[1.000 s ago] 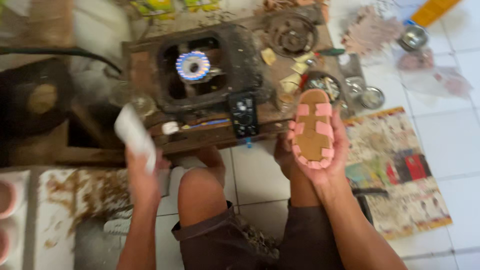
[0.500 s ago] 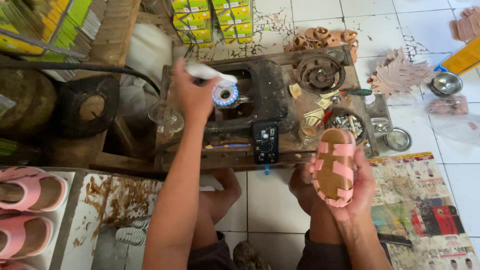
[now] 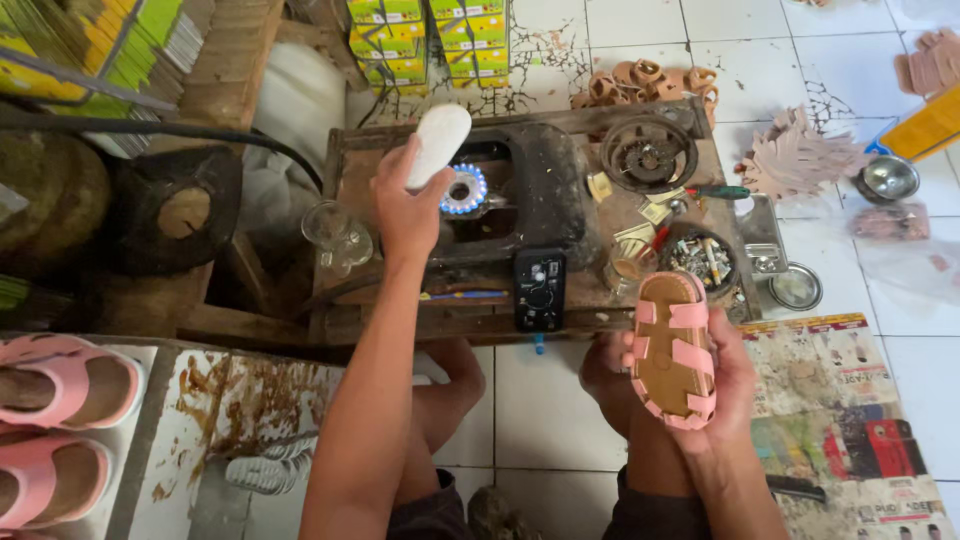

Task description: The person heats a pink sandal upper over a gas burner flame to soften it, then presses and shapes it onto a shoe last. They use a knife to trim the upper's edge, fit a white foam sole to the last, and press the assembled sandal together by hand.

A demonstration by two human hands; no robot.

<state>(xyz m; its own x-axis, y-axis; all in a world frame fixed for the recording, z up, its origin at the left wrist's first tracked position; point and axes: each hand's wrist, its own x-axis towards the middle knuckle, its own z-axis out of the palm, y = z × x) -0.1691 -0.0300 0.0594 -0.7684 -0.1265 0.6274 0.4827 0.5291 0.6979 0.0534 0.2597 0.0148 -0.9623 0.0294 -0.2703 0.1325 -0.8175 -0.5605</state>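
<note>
My left hand (image 3: 405, 205) grips a white shoe sole (image 3: 438, 142) and holds it just above the blue gas flame (image 3: 464, 190) of a black burner (image 3: 520, 205) set in a low wooden table (image 3: 360, 160). My right hand (image 3: 725, 385) holds a small pink strapped sandal upper (image 3: 675, 350) with a brown insole, over my right knee and below the table's front edge.
A black dial box (image 3: 538, 290) and a bowl of small parts (image 3: 700, 260) sit on the table. Finished pink sandals (image 3: 60, 385) rest at the left. Brown leather cut-outs (image 3: 800, 160), metal bowls (image 3: 888, 178), yellow-green boxes (image 3: 440, 40) and printed paper (image 3: 850, 400) lie on the tiled floor.
My left hand carried the white sole from beside my knee up over the flame. The right hand kept hold of the pink sandal, tilting it slightly.
</note>
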